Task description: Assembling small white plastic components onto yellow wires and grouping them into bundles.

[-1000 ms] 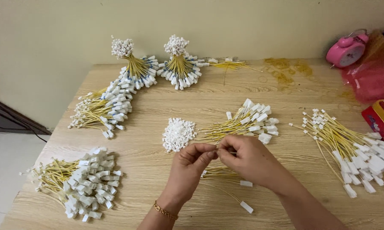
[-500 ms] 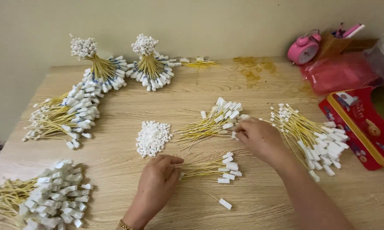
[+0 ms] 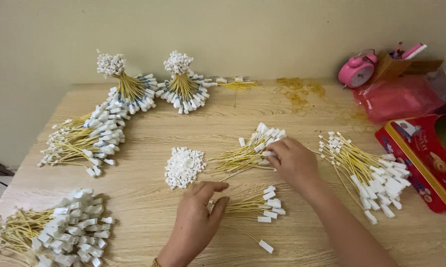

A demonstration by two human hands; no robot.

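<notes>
Head view: right hand is pinching white plastic connectors of a yellow wire bundle; left hand, fingers loosely spread, is resting beside a smaller bundle on the wooden worktop.

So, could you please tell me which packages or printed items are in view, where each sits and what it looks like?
Red box: right edge of the table, rectangular, red with a gold rim and printed pictures.
Red plastic bag: back right, behind the box, crumpled and see-through.
Brown paper pouch: back right corner beside the pink alarm clock, holding pink items.
No screens or signs.
</notes>
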